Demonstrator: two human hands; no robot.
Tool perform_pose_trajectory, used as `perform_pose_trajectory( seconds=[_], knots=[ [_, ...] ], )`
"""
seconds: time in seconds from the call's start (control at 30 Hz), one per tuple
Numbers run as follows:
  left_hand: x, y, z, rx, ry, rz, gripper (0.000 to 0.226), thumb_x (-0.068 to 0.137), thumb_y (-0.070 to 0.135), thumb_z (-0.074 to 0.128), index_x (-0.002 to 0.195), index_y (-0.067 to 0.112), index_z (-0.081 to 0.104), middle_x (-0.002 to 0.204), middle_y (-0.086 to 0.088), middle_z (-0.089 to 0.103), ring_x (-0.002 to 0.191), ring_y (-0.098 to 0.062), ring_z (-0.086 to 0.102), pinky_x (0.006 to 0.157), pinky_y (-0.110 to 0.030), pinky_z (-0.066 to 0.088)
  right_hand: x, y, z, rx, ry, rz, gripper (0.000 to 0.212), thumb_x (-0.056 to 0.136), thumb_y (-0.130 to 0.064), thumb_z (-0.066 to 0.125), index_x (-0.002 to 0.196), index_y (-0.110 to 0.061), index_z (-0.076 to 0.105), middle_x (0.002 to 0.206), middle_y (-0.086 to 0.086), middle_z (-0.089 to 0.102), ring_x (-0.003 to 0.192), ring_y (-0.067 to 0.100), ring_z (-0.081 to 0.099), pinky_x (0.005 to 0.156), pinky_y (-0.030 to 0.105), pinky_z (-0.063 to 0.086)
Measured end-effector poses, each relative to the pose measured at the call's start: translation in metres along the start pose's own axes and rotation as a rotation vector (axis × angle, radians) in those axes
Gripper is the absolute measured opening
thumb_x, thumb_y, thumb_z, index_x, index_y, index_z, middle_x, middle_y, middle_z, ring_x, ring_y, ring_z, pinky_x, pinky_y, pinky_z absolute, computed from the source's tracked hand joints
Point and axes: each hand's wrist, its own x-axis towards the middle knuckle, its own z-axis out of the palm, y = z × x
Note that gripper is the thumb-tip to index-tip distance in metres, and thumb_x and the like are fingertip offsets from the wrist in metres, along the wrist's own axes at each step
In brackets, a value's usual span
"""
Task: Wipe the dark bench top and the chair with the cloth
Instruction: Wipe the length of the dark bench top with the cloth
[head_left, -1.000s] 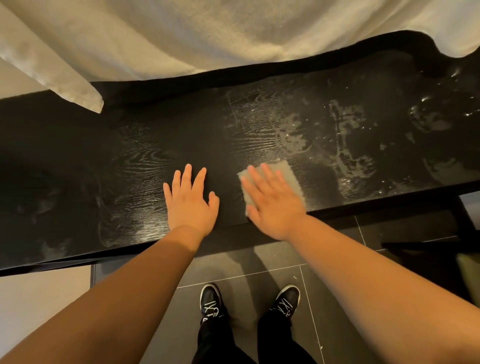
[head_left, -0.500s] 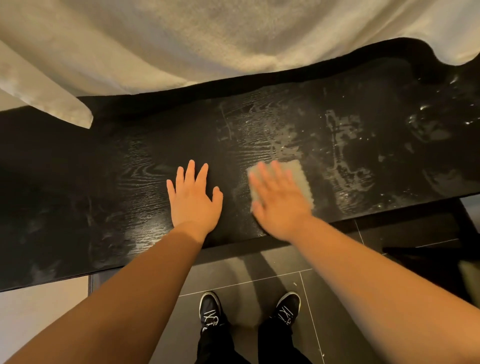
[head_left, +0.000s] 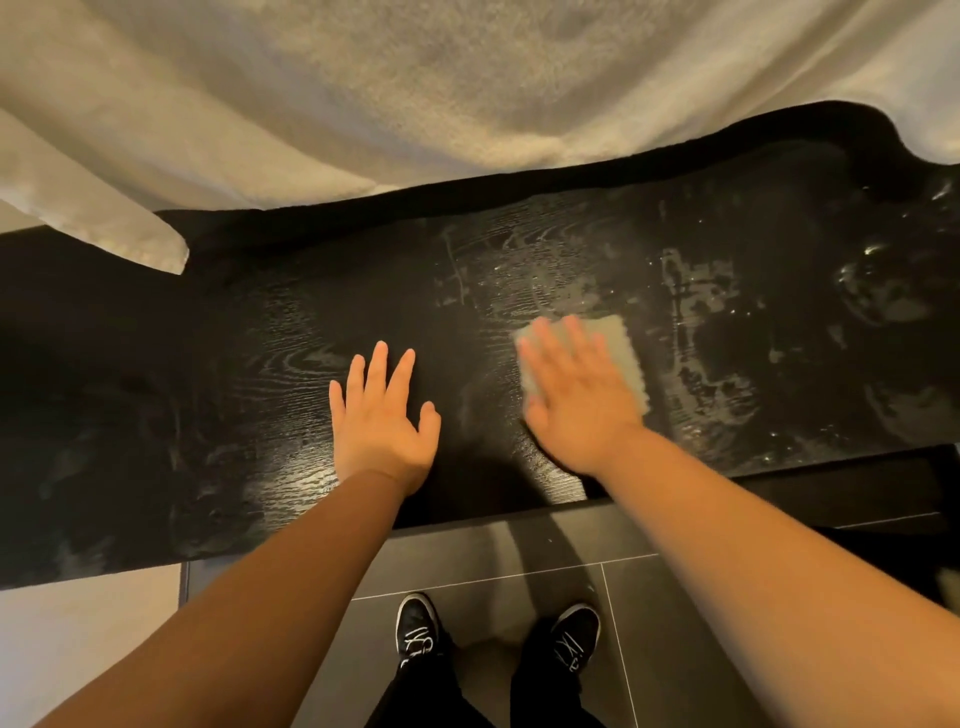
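The dark wood-grain bench top (head_left: 249, 364) runs across the view, with wet smears and droplets over its right half. A grey-green cloth (head_left: 626, 358) lies flat on it right of centre. My right hand (head_left: 576, 395) presses down on the cloth with straight, spread fingers and covers most of it. My left hand (head_left: 382, 421) rests flat on the bare bench beside it, fingers straight, holding nothing. The chair is only a dark shape (head_left: 883, 514) at the lower right edge.
A white bed cover (head_left: 415, 88) hangs over the bench's far edge, one corner drooping at the left (head_left: 156, 244). Below the near edge is dark tiled floor (head_left: 519, 551) with my black shoes (head_left: 418, 626). Pale floor (head_left: 78, 634) shows at the lower left.
My right hand has slid the cloth to the right and slightly away along the bench. My left hand stayed flat in about the same spot.
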Motion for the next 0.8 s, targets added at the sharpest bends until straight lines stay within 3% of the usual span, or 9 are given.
perform_pose_trajectory(
  seconds=[0.1,0.2,0.33,0.43,0.53,0.67,0.73,0.8],
  knots=[
    [0.001,0.000,-0.001,0.025,-0.024,-0.009,0.071,0.101,0.054,0.037,0.167,0.034,0.021,0.178,-0.001,0.009,0.163,-0.029,0.003,0.131,-0.057,0.006,0.003,-0.031,0.009,-0.063,-0.093,-0.226,0.074,0.101,-0.047,0.025,0.168,-0.028,0.003,0.176,-0.003,-0.009,0.160,0.027,-0.018,0.129,0.049,-0.010],
    [0.002,0.000,-0.001,0.024,-0.028,-0.007,0.072,0.100,0.054,0.036,0.167,0.035,0.021,0.177,0.000,0.010,0.163,-0.029,0.003,0.131,-0.057,0.006,0.011,-0.010,0.001,-0.078,-0.072,-0.269,0.076,0.097,-0.051,0.026,0.168,-0.029,0.008,0.176,-0.002,-0.003,0.161,0.027,-0.011,0.129,0.046,-0.011],
    [0.001,0.000,0.001,-0.005,0.001,-0.004,0.074,0.096,0.056,0.033,0.166,0.033,0.026,0.177,-0.001,0.014,0.163,-0.029,0.007,0.131,-0.058,0.007,0.024,0.048,-0.013,-0.017,0.007,0.054,0.081,0.094,-0.055,0.013,0.168,-0.025,0.002,0.177,0.003,-0.004,0.161,0.031,-0.010,0.130,0.052,0.000],
    [0.001,0.000,0.003,-0.021,0.010,-0.011,0.073,0.096,0.055,0.035,0.166,0.034,0.028,0.177,0.000,0.014,0.163,-0.028,0.007,0.131,-0.057,0.007,0.025,0.039,-0.015,0.020,0.016,0.198,0.079,0.098,-0.051,0.017,0.168,-0.022,-0.002,0.176,0.006,-0.007,0.161,0.035,-0.011,0.130,0.053,-0.004],
    [0.002,0.000,0.001,-0.023,-0.006,-0.020,0.074,0.096,0.055,0.034,0.166,0.036,0.025,0.177,0.001,0.010,0.164,-0.026,0.003,0.131,-0.056,0.004,0.019,-0.014,-0.003,0.033,-0.008,-0.054,0.078,0.097,-0.047,0.022,0.169,-0.021,0.006,0.176,0.008,0.000,0.161,0.035,-0.007,0.130,0.054,0.001],
    [0.004,0.000,0.000,0.000,-0.020,-0.026,0.074,0.097,0.056,0.035,0.167,0.036,0.022,0.178,0.002,0.008,0.164,-0.025,0.000,0.132,-0.055,0.003,0.019,-0.036,0.002,-0.042,-0.137,-0.349,0.078,0.099,-0.048,0.032,0.168,-0.026,0.005,0.176,-0.001,-0.005,0.161,0.025,-0.011,0.129,0.043,-0.013],
    [0.004,-0.001,0.001,-0.018,-0.011,-0.029,0.073,0.096,0.055,0.037,0.166,0.037,0.025,0.177,0.002,0.011,0.163,-0.025,0.002,0.132,-0.055,0.003,0.026,-0.016,-0.003,-0.043,-0.068,-0.333,0.079,0.095,-0.052,0.026,0.168,-0.026,0.013,0.176,0.001,0.003,0.162,0.027,-0.004,0.130,0.045,-0.007],
    [0.003,-0.001,0.002,-0.036,-0.001,-0.032,0.073,0.095,0.056,0.036,0.166,0.037,0.027,0.176,0.002,0.014,0.163,-0.024,0.003,0.132,-0.055,0.004,0.035,0.013,-0.010,-0.034,-0.040,-0.188,0.082,0.093,-0.055,0.017,0.169,-0.025,0.007,0.176,0.003,0.001,0.162,0.028,-0.007,0.131,0.049,0.000]
  ],
)
